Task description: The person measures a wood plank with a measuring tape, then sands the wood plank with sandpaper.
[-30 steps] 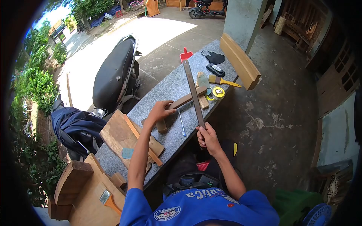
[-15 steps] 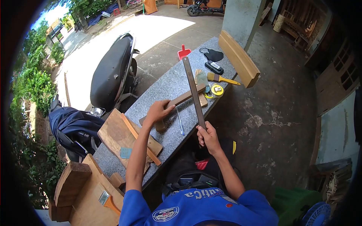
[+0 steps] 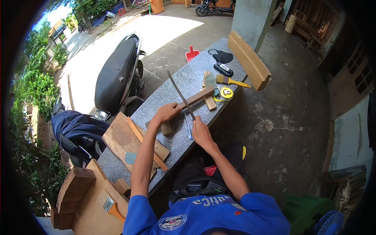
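Observation:
My left hand (image 3: pixel 168 112) grips a brown wooden strip (image 3: pixel 200 96) that lies across small wooden blocks on the granite top. One block (image 3: pixel 167 128) shows beneath my left wrist, another (image 3: pixel 210 102) near the strip's far end. In my right hand (image 3: pixel 201 131) is the end of a long, thin, flat metal blade (image 3: pixel 178 89). It stands edge-on to me and crosses the strip just right of my left fingers. A blue and white pen (image 3: pixel 188 126) lies between my hands.
On the granite top (image 3: pixel 156 103) are a tape measure (image 3: pixel 226 93), a yellow-handled brush (image 3: pixel 233 81), a black case (image 3: pixel 223 69) and a black mask (image 3: pixel 222 56). A thick beam (image 3: pixel 248 60) lies at the far right end, a board (image 3: pixel 125 141) at the left. A motorbike (image 3: pixel 117 74) stands beyond.
My right hand has moved left and up toward the strip. The metal blade has turned from its broad face to its edge and tilted left across the strip. My left hand stays in place.

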Available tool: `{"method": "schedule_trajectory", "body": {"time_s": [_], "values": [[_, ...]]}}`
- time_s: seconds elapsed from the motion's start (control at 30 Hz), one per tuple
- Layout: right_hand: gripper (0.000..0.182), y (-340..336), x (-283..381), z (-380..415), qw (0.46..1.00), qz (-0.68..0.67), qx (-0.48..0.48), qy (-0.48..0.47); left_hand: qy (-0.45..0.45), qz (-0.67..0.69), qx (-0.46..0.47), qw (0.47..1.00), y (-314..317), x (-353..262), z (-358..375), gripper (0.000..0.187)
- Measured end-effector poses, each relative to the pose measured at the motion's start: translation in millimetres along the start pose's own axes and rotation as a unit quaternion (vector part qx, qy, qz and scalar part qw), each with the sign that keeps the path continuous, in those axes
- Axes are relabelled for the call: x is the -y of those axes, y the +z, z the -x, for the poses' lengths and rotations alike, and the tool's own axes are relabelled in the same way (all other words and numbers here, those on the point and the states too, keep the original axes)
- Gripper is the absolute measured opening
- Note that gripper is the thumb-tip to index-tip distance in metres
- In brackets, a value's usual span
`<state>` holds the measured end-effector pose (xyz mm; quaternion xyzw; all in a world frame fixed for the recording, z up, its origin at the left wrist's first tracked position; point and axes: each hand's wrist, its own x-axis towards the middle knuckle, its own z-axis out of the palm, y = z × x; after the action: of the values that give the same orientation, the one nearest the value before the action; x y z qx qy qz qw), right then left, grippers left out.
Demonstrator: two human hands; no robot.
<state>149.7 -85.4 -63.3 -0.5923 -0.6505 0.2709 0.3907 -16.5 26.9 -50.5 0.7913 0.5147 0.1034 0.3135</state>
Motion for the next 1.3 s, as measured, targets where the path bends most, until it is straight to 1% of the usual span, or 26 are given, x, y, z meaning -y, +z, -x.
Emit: {"method": "schedule_trajectory", "body": {"time_s": [0.1, 0.2, 0.3, 0.5, 0.8, 0.9, 1.0, 1.1, 1.2, 1.3], "values": [[0.013, 10.6, 3.7, -11.4, 1.0, 0.0, 0.016, 0.005, -0.014, -0.041, -0.032, 0.999, 0.8, -7.2, 6.1, 0.044], [0.012, 23.0, -2.2, -17.4, 1.0, 0.0, -0.017, -0.024, -0.002, -0.073, -0.071, 0.995, 2.7, -14.6, 10.1, 0.046], [0.011, 21.6, 1.9, -19.5, 1.0, 0.018, -0.006, 0.002, -0.01, -0.122, -0.094, 0.988, 5.3, -19.4, 12.4, 0.047], [0.013, 23.0, 1.3, -19.4, 0.995, 0.096, -0.003, 0.005, -0.027, -0.142, -0.087, 0.986, 5.6, -25.7, 13.0, 0.049], [0.008, 23.3, -0.9, -10.9, 0.996, 0.093, -0.013, 0.004, -0.023, -0.141, -0.084, 0.986, 6.5, -22.4, 9.6, 0.051], [0.011, 10.8, 1.3, 9.3, 0.991, 0.121, 0.04, 0.036, -0.036, -0.134, -0.067, 0.988, 4.7, -22.8, 9.4, 0.048], [0.011, -5.8, 5.7, 42.8, 0.989, 0.135, 0.05, 0.039, -0.02, -0.142, -0.083, 0.986, 4.4, -23.7, 11.1, 0.051], [0.011, -10.9, -0.1, 59.5, 0.986, 0.144, 0.067, 0.056, -0.018, -0.129, -0.082, 0.988, 4.4, -22.7, 10.6, 0.049], [0.012, -7.0, 6.3, 36.1, 0.984, 0.146, 0.072, 0.076, -0.007, -0.124, -0.08, 0.989, 6.4, -17.2, 8.2, 0.047], [0.013, 9.8, 9.1, -5.9, 0.989, 0.13, 0.059, 0.046, -0.007, -0.137, -0.084, 0.987, 6.0, -20.7, 10.0, 0.048]]}}
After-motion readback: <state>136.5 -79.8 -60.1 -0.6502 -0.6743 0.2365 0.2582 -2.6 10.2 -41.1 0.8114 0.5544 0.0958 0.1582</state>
